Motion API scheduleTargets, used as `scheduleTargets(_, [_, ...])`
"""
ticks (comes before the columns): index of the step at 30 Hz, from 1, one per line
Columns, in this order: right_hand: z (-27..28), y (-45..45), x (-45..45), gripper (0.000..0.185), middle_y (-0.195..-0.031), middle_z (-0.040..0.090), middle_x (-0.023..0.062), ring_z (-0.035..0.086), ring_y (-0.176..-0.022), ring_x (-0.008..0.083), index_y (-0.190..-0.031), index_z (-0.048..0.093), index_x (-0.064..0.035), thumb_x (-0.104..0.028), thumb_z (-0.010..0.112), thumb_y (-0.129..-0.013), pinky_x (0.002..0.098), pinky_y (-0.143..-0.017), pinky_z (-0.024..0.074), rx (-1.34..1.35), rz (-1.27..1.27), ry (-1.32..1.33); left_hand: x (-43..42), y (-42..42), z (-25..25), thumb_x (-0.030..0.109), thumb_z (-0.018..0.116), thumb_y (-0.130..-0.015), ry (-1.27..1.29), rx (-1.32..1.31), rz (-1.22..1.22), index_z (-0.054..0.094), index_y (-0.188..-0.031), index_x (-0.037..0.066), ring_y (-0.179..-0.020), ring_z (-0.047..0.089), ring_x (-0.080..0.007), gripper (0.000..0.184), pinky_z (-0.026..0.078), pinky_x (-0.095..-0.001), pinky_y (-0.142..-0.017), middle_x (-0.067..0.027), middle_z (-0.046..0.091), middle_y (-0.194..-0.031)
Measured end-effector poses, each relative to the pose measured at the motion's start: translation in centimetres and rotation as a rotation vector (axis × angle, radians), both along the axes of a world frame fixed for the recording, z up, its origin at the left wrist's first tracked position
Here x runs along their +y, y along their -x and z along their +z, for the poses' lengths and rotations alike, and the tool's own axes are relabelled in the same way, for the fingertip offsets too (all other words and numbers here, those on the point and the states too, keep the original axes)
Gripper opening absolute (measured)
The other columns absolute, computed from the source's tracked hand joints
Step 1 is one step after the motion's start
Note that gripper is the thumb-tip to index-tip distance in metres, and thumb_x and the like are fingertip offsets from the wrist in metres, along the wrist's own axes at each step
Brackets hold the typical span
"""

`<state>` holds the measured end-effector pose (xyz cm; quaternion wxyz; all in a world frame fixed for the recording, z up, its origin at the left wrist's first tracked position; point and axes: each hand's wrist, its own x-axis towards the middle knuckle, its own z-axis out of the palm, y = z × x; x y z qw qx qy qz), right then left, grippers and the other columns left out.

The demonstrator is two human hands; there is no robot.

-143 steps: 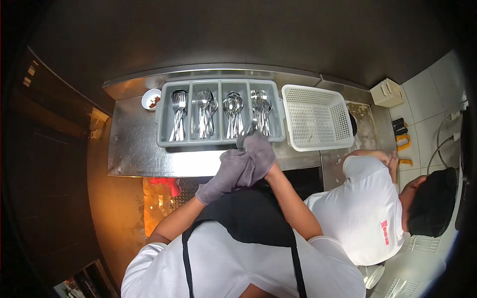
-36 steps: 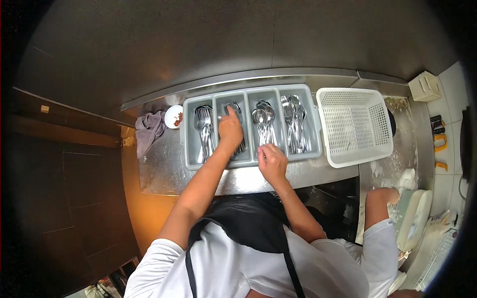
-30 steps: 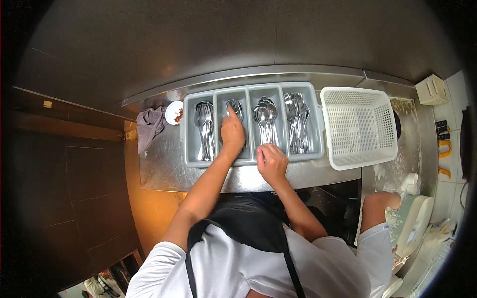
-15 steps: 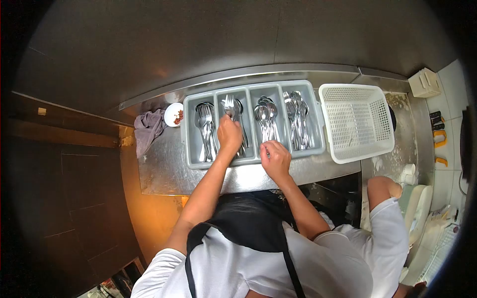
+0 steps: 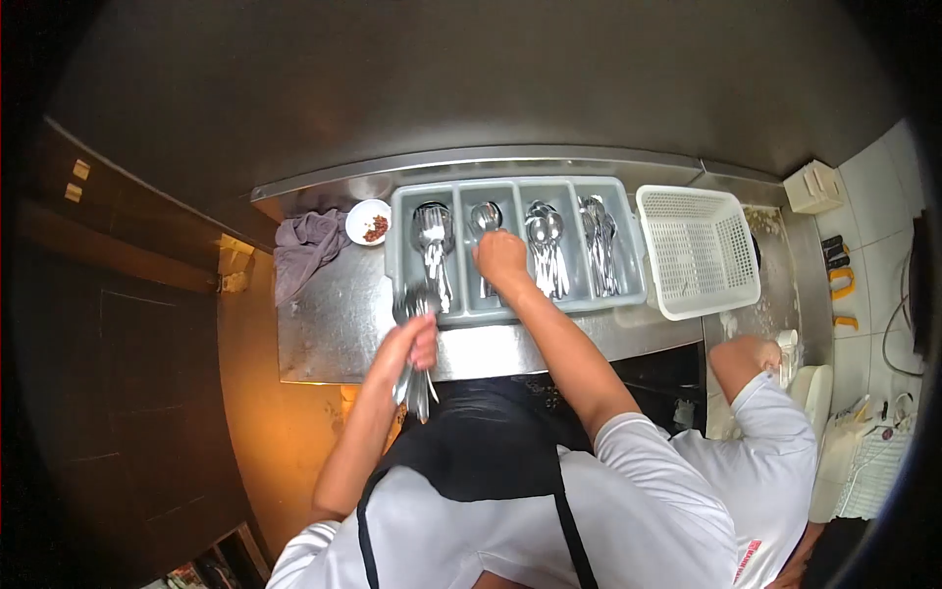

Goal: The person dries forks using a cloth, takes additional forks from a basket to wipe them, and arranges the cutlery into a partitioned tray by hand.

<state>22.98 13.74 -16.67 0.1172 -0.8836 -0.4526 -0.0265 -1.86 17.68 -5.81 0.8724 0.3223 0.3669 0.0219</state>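
My left hand (image 5: 412, 342) is closed round a bunch of metal cutlery (image 5: 419, 299), held in front of the tray's near-left edge. The heads are smeared by motion, and handles stick out below my fist. My right hand (image 5: 502, 261) reaches into the second compartment of the grey cutlery tray (image 5: 510, 316), its curled fingers on the spoons (image 5: 486, 215) there; the fingertips are partly hidden. Forks and spoons (image 5: 435, 245) lie in the leftmost compartment. More spoons (image 5: 546, 236) fill the third, and mixed forks and spoons (image 5: 600, 245) the rightmost.
Right of the tray stands a white perforated basket (image 5: 655, 255). At the left are a white bowl (image 5: 361, 218) with red bits and a crumpled purple-grey cloth (image 5: 309, 250). Another person's arm (image 5: 741, 363) is close on my right, holding a white cup (image 5: 787, 344).
My left hand has left the second compartment and come toward me with a bunch of cutlery. My right hand has moved from the tray's front edge into that compartment.
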Motion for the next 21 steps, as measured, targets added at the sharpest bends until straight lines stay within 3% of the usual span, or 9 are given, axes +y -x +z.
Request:
scheduleTargets(2, [-2.4, -0.3, 1.6, 0.014, -0.082, 0.072, 0.0164, 0.073, -0.076, 0.0299, -0.078, 0.073, -0.0044, -0.017, 0.067, -0.081, 0.0382, -0.065, 0.0592, -0.084, -0.054, 0.174, -1.7, 3.5, -1.6, 0.028, 0.059, -0.1, 0.154, -0.094, 0.034, 0.046, -0.077, 0.014, -0.047, 0.037, -0.0086, 0.03, 0.034, -0.026, -0.044, 0.0035, 0.042, -0.063])
scheduleTargets(5, [-2.8, -0.7, 2.0, 0.014, -0.086, 0.073, 0.019, 0.074, -0.078, 0.0328, -0.081, 0.074, -0.0035, -0.014, 0.065, -0.081, 0.0414, -0.068, 0.0595, -0.001, -0.098, 0.109, -3.8, 6.0, -0.2, 0.026, 0.059, -0.101, 0.255, -0.088, 0.195, 0.05, -0.089, 0.014, -0.059, 0.05, -0.0106, 0.019, 0.044, -0.0271, -0.056, 0.0013, 0.049, -0.071])
scheduleTargets(6, [-2.8, -0.5, 2.1, 0.017, -0.087, 0.073, 0.0205, 0.074, -0.079, 0.0344, -0.082, 0.074, -0.0029, -0.017, 0.064, -0.083, 0.0434, -0.072, 0.0596, 0.039, -0.14, 0.098, -3.7, 6.3, 0.9, 0.027, 0.059, -0.101, 0.202, -0.077, 0.24, 0.052, -0.09, 0.014, -0.058, 0.051, -0.0109, 0.019, 0.045, -0.0268, -0.054, 0.0006, 0.052, -0.073])
scheduleTargets(8, [-4.4, -1.4, 2.6, 0.018, -0.088, 0.072, 0.0223, 0.073, -0.08, 0.036, -0.082, 0.073, -0.0016, -0.018, 0.067, -0.083, 0.0451, -0.072, 0.0592, 0.03, -0.165, 0.078, -2.1, 8.0, 1.1, 0.028, 0.058, -0.102, 0.12, -0.218, 0.186, 0.052, -0.092, 0.013, -0.055, 0.05, -0.0104, 0.019, 0.043, -0.0259, -0.049, 0.0005, 0.052, -0.075])
scheduleTargets(12, [-1.6, 0.2, 2.3, 0.023, -0.09, 0.072, 0.0248, 0.072, -0.085, 0.0393, -0.085, 0.07, 0.0014, -0.021, 0.069, -0.083, 0.0478, -0.076, 0.058, 0.064, -0.148, 0.02, -0.1, 9.6, 1.8, 0.027, 0.057, -0.103, -0.02, -0.315, 0.196, 0.052, -0.093, 0.01, -0.049, 0.045, -0.0074, 0.02, 0.038, -0.0223, -0.045, 0.0012, 0.049, -0.069])
scheduleTargets(16, [-1.5, 1.1, 2.2, 0.025, -0.092, 0.071, 0.0261, 0.071, -0.088, 0.0416, -0.088, 0.069, 0.0024, -0.022, 0.068, -0.083, 0.0498, -0.08, 0.0566, 0.125, -0.227, 0.001, 0.1, 10.0, 1.9, 0.024, 0.059, -0.102, -0.148, -0.245, 0.266, 0.052, -0.092, 0.01, -0.048, 0.045, -0.0062, 0.019, 0.036, -0.0224, -0.044, 0.0022, 0.047, -0.066])
scheduleTargets(20, [-2.1, 1.2, 1.7, 0.025, -0.093, 0.071, 0.0261, 0.07, -0.089, 0.0426, -0.091, 0.068, 0.0016, -0.022, 0.069, -0.083, 0.0497, -0.081, 0.0561, 0.15, -0.223, -0.002, 0.4, 9.9, 1.0, 0.024, 0.06, -0.101, -0.094, -0.224, 0.252, 0.052, -0.094, 0.011, -0.048, 0.045, -0.0067, 0.017, 0.036, -0.0227, -0.044, 0.0023, 0.047, -0.066])
scheduleTargets(21, [-2.3, 0.9, 1.8, 0.031, -0.094, 0.071, 0.0251, 0.07, -0.091, 0.0425, -0.103, 0.066, 0.0011, -0.02, 0.07, -0.081, 0.0493, -0.083, 0.0558, 0.168, -0.258, 0.038, 0.5, 9.8, 0.9, 0.024, 0.061, -0.101, -0.085, -0.228, 0.246, 0.052, -0.095, 0.011, -0.049, 0.046, -0.007, 0.018, 0.036, -0.0227, -0.044, 0.0021, 0.048, -0.066])
